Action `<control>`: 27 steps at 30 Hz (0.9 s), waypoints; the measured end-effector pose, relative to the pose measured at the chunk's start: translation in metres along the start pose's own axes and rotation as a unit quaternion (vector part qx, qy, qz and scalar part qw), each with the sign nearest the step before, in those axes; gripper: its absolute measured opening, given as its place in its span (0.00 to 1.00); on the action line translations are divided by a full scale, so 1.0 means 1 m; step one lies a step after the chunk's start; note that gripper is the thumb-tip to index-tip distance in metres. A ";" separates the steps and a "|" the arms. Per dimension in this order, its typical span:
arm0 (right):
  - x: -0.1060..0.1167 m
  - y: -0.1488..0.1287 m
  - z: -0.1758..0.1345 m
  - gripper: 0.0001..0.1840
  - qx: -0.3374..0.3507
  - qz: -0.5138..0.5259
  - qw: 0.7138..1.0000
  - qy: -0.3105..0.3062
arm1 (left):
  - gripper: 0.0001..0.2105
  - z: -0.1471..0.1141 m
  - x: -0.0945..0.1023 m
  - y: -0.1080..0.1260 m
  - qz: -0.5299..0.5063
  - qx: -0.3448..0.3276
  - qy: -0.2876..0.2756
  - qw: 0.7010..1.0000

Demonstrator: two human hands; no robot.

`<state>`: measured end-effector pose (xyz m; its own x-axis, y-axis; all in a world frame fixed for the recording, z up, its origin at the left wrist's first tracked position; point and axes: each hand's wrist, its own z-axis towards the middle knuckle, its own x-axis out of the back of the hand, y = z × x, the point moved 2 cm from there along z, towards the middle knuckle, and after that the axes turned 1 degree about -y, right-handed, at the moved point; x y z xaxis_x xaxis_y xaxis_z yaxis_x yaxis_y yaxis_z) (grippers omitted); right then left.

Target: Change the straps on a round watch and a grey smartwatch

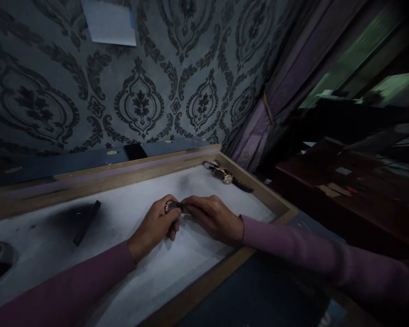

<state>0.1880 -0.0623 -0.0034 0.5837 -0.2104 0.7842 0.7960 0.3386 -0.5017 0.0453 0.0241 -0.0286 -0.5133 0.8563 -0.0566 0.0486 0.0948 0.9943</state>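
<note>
A wristwatch (171,207) with a round face and a shiny case is gripped in my left hand (158,222), over the white surface of a wood-rimmed work tray (122,193). The fingers of my right hand (213,215) are pinched together at the watch's side, on what looks like its dark strap. The right fingertips partly cover that strap. Several other watches (221,175) lie bunched in the far right corner of the tray, one with a dark strap stretched toward the wooden rim.
On the left of the tray lies a dark flat strip (87,222), with a grey rounded object (0,261) near the left edge. A black phone-like slab (135,151) rests on the ledge behind. Patterned wall, purple curtain (259,122) and a dark red table (347,195) stand beyond.
</note>
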 end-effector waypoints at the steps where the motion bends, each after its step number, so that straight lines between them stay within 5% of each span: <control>1: 0.000 0.000 0.000 0.13 -0.002 0.004 1.000 -0.002 | 0.05 0.000 0.000 0.001 0.000 0.000 0.000 1.000; 27: 0.002 -0.002 0.002 0.15 -0.005 0.052 0.998 -0.033 | 0.06 -0.003 -0.002 -0.001 0.026 -0.023 0.000 0.999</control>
<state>0.1871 -0.0618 -0.0002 0.6515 -0.1129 0.7502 0.7337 0.3456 -0.5851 0.0440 0.0211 -0.0288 -0.5104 0.8599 -0.0051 0.0358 0.0272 0.9990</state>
